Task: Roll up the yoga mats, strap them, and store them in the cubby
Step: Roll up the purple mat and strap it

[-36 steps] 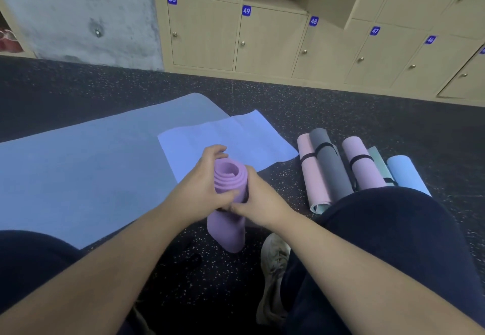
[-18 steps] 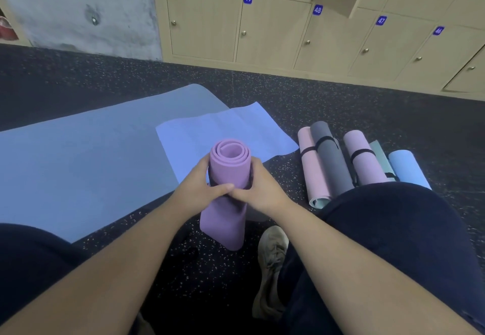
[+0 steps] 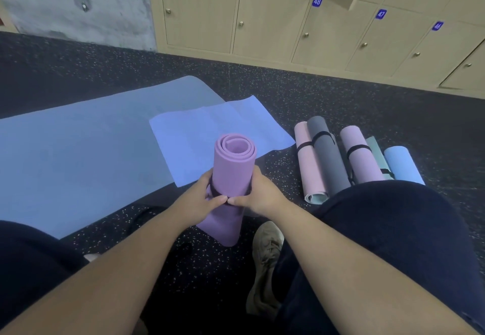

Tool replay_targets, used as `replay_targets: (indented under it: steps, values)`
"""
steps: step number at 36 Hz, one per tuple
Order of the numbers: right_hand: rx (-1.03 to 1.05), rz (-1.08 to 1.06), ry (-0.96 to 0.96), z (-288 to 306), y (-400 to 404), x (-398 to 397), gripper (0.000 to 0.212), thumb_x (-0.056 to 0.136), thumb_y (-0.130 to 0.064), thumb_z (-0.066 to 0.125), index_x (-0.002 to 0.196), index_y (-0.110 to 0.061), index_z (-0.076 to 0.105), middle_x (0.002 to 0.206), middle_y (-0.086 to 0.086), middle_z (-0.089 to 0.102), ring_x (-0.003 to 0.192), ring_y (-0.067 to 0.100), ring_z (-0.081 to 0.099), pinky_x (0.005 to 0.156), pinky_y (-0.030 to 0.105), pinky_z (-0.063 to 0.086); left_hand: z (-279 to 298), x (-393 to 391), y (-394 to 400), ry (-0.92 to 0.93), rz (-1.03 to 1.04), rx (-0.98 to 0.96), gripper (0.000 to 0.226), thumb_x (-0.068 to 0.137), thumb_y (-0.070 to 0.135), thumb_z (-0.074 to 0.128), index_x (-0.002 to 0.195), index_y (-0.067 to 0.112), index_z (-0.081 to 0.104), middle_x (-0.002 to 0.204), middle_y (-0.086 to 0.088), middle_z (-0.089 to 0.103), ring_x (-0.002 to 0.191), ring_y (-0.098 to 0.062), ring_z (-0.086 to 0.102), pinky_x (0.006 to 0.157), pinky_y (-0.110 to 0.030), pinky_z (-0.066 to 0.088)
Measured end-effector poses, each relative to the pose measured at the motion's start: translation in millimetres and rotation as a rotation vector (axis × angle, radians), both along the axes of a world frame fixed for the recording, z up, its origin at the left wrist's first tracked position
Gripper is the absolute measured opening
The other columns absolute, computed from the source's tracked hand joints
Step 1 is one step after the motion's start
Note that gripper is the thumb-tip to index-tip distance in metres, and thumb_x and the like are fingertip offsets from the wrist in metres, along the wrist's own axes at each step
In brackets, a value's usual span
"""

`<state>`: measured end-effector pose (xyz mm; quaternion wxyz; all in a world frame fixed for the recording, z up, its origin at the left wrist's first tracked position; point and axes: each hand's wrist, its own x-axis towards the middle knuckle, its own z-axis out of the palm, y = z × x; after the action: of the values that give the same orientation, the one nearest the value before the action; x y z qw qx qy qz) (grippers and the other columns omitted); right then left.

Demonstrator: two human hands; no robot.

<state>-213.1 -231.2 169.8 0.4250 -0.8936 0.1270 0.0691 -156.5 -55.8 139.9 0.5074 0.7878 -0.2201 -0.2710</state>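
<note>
Lower now, both hands point(image 3: 202, 201) grip purple mat point(image 3: 233, 166); speckled floor point(image 3: 341, 103), lockers point(image 3: 262, 20).

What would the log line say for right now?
step: strapping | left hand and right hand: pinching dark strap around upright purple rolled mat | strapped rolls: on floor at right | cubby: not yet

Bare forearms, dark navy trousers point(image 3: 393, 229), a worn beige laced sneaker point(image 3: 265, 264)
</note>
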Motion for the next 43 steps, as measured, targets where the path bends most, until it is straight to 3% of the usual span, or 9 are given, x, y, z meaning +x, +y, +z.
replay_targets:
  steps: [7, 13, 19, 24, 28, 32, 35, 38, 43]
  values:
    - [0.157, -0.048, -0.148, 4, 7, 3, 0.085, 0.067, -0.016, 0.088, 0.136, -0.018, 0.038, 0.124, -0.011, 0.052, 0.112, 0.001, 0.053, 0.081, 0.004, 0.041, 12, -3, -5, -0.024, 0.056, -0.114, 0.073, 0.089, 0.02, 0.067, 0.145, 0.037, 0.025, 0.126, 0.037, 0.04, 0.11, 0.008, 0.051, 0.088, -0.005, 0.04]
    - [0.225, -0.084, -0.303, 29, 11, 8, 0.086, 0.063, -0.023, 0.09, 0.135, -0.022, 0.041, 0.129, -0.014, 0.054, 0.115, -0.011, 0.051, 0.09, 0.011, 0.043, 45, -3, -8, -0.129, 0.092, -0.232, 0.063, 0.088, 0.003, 0.064, 0.12, 0.05, 0.036, 0.109, 0.048, 0.049, 0.096, 0.023, 0.054, 0.077, 0.0, 0.04]
    - [0.235, -0.014, -0.326, 43, 11, 5, 0.069, 0.068, -0.004, 0.086, 0.12, -0.035, 0.051, 0.113, -0.02, 0.06, 0.101, -0.016, 0.055, 0.084, 0.007, 0.043, 46, 1, -1, -0.178, 0.054, -0.222, 0.072, 0.085, -0.002, 0.063, 0.128, 0.048, 0.032, 0.12, 0.04, 0.044, 0.107, 0.019, 0.051, 0.083, -0.004, 0.042]
    - [0.197, -0.087, -0.383, 49, 22, 0, 0.095, 0.057, -0.035, 0.088, 0.136, -0.026, 0.037, 0.132, -0.012, 0.05, 0.118, -0.002, 0.051, 0.097, 0.028, 0.047, 48, -4, 6, -0.212, 0.052, -0.152, 0.087, 0.071, 0.039, 0.075, 0.142, 0.048, 0.026, 0.141, 0.022, 0.04, 0.133, 0.003, 0.032, 0.108, -0.031, 0.035]
    - [0.204, -0.127, -0.426, 65, 24, -6, 0.087, 0.061, -0.03, 0.088, 0.133, -0.03, 0.039, 0.124, -0.022, 0.054, 0.113, -0.006, 0.053, 0.092, 0.022, 0.047, 65, -8, 5, -0.274, 0.061, -0.219, 0.092, 0.067, 0.034, 0.077, 0.139, 0.052, 0.023, 0.137, 0.036, 0.038, 0.132, 0.007, 0.036, 0.105, -0.015, 0.033]
    - [0.216, -0.135, -0.456, 89, 26, -11, 0.079, 0.067, -0.024, 0.088, 0.126, -0.034, 0.037, 0.115, -0.027, 0.054, 0.107, -0.005, 0.055, 0.091, 0.027, 0.05, 85, -7, 0, -0.368, 0.067, -0.224, 0.113, 0.059, 0.045, 0.082, 0.149, 0.04, 0.013, 0.15, 0.015, 0.03, 0.139, -0.004, 0.03, 0.113, -0.036, 0.032]
    - [0.257, -0.135, -0.508, 109, 27, -14, 0.075, 0.071, -0.019, 0.086, 0.124, -0.032, 0.035, 0.115, -0.023, 0.054, 0.107, -0.004, 0.055, 0.086, 0.02, 0.049, 112, -11, -7, -0.479, 0.128, -0.207, 0.111, 0.054, 0.052, 0.08, 0.145, 0.037, 0.019, 0.148, 0.006, 0.026, 0.14, -0.006, 0.023, 0.11, -0.035, 0.035]
    - [0.291, -0.139, -0.567, 131, 25, -20, 0.075, 0.074, -0.017, 0.084, 0.124, -0.032, 0.03, 0.119, -0.019, 0.051, 0.108, -0.007, 0.052, 0.081, 0.013, 0.047, 151, -19, -13, -0.566, 0.122, -0.269, 0.075, 0.062, 0.03, 0.081, 0.118, 0.049, 0.035, 0.118, 0.04, 0.042, 0.113, 0.019, 0.041, 0.084, -0.004, 0.039]
    - [0.304, -0.12, -0.684, 173, 11, -30, 0.086, 0.075, -0.021, 0.084, 0.137, -0.03, 0.026, 0.124, -0.025, 0.047, 0.113, -0.008, 0.05, 0.087, 0.014, 0.047, 206, -22, -22, -0.633, 0.089, -0.24, 0.078, 0.067, 0.028, 0.081, 0.124, 0.045, 0.031, 0.124, 0.021, 0.047, 0.108, 0.009, 0.05, 0.079, -0.018, 0.044]
